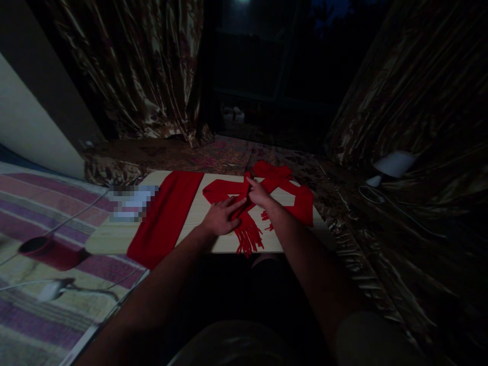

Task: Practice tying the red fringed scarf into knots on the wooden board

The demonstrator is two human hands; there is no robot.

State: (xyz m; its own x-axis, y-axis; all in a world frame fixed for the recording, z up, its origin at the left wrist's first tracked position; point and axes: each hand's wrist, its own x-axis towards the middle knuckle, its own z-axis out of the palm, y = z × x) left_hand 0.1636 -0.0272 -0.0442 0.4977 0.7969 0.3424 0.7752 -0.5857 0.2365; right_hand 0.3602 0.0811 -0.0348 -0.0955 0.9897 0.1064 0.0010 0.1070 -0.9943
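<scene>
A red scarf (219, 190) with fringed ends lies crossed over itself on a pale wooden board (194, 231). My left hand (221, 217) rests on the scarf's left strip, its fingers spread apart above the fringe (249, 236). Just beyond it, my right hand (260, 194) has its fingers closed at a fold of the scarf near the crossing. The index finger lies along the fabric and the rest of the grip is partly hidden. To the left, a wide flat red cloth (168, 218) runs across the board and hangs over its near edge.
A blurred white item (133, 203) lies at the board's left end. On the striped bedding (23, 310) are a dark red cylinder (57, 252), a white plug (51, 290) and cables. A white lamp (394, 163) stands at right, among patterned curtains (160, 76).
</scene>
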